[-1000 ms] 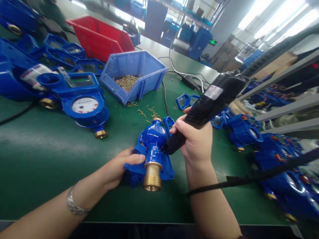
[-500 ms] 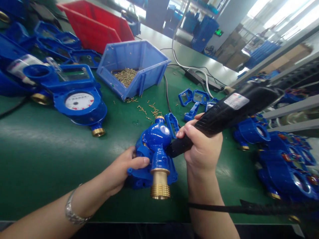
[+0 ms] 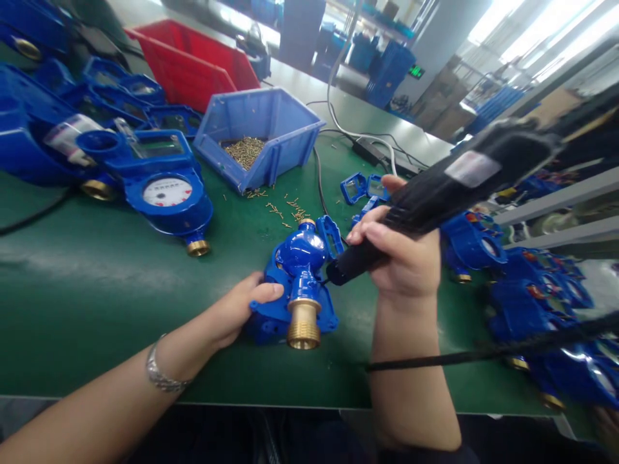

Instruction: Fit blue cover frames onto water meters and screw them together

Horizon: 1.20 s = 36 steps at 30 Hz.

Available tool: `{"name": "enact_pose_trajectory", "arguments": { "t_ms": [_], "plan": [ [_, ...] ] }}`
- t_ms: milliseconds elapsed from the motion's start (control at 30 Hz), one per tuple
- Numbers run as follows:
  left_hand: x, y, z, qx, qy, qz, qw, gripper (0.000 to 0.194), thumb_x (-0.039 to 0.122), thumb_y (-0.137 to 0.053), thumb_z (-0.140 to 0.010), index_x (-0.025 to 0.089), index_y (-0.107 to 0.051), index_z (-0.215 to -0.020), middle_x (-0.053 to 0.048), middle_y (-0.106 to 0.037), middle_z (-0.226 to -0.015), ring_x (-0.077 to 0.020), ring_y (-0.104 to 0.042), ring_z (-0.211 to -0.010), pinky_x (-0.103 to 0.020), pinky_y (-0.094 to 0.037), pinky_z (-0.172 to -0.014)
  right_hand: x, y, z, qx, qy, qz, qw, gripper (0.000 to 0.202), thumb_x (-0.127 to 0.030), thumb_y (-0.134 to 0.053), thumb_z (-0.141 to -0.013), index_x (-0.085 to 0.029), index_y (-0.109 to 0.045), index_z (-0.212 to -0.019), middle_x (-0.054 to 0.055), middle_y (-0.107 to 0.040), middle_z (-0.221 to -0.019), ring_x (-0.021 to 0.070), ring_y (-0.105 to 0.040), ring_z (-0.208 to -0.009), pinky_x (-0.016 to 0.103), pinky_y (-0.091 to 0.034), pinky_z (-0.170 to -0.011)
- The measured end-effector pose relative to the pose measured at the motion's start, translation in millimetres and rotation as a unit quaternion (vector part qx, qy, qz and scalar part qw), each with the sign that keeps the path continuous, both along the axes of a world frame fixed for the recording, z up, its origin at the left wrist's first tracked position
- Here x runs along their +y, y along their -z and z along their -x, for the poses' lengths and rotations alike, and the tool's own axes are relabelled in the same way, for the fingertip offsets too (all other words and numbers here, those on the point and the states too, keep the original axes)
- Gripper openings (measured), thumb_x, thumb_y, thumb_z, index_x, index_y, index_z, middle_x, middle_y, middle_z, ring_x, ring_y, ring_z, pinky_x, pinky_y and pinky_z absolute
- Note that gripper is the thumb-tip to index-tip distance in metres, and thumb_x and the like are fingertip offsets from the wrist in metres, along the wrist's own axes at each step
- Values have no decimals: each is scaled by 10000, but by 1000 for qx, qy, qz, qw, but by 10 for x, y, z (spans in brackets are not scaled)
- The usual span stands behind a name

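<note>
A blue water meter (image 3: 303,254) with brass threaded ends lies face down on the green bench. My left hand (image 3: 244,306) grips its left side, thumb on top and the other fingers partly hidden. In my right hand (image 3: 403,251) is a black electric screwdriver (image 3: 435,200), held at a slant. Its tip points down at the right side of the meter's housing; whether it touches a screw I cannot make out. A blue plastic frame (image 3: 330,236) stands just behind the meter, near the tool's nose.
Loose screws (image 3: 294,209) lie before a blue bin (image 3: 261,135) of screws, with a red bin (image 3: 193,64) behind. Another water meter (image 3: 167,193) is at left; several more meters (image 3: 546,303) crowd the right. A black cord (image 3: 464,357) crosses my right forearm.
The screwdriver has drawn back slightly up and to the right, uncovering its thin tip. My left hand still holds the meter. The whole view has shifted a little.
</note>
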<state>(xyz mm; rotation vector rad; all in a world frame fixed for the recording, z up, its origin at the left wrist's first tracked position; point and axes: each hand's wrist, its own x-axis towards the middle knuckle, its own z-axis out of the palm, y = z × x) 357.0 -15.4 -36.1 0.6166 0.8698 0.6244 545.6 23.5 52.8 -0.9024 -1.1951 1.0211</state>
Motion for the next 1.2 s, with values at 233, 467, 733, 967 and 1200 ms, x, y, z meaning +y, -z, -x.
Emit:
{"name": "enact_pose_trajectory", "arguments": {
  "t_ms": [233, 467, 733, 967, 1200],
  "plan": [
    [-10, -31, 13, 14, -15, 11, 1000, 524, 414, -727, -594, 100, -591, -990, -128, -712, -911, -301, -659, -840, -408, -484, -798, -413, -473, -77, -13, 152, -66, 986, 269, -95, -574, -624, -221, -609, -859, -64, -560, -529, 111, -533, -464, 266, -448, -502],
    [-38, 5, 23, -4, -31, 31, 999, 547, 372, -715, -624, 110, -561, -1079, -120, -698, -969, -308, -634, -942, -421, -461, -858, -548, -137, 41, -9, 152, 18, 988, 311, -85, -620, -604, -196, -560, -888, -63, -586, -539, 121, -551, -455, 277, -470, -499],
    [-71, -1, -100, 22, -69, 15, 997, 652, 417, -714, -563, 83, -519, -1089, -152, -663, -990, -318, -625, -903, -450, -453, -843, -595, 124, 78, 25, 169, 32, 985, 263, -80, -627, -632, -185, -527, -852, -70, -576, -542, 113, -539, -438, 268, -459, -472],
    [-74, -25, -123, 15, -94, 33, 995, 629, 378, -741, -513, 124, -507, -1039, -103, -682, -918, -274, -645, -809, -390, -495, -757, -641, 154, 82, 22, 186, 40, 981, 262, -88, -610, -635, -197, -528, -858, -71, -563, -554, 116, -529, -445, 277, -454, -474],
    [-82, -28, -124, 35, -98, 40, 994, 665, 365, -743, -507, 130, -479, -1070, -104, -673, -971, -269, -641, -859, -363, -509, -750, -674, 184, 63, 24, 182, 24, 983, 263, -75, -596, -652, -185, -538, -884, -61, -564, -563, 119, -528, -457, 287, -463, -490]
  ]
}}
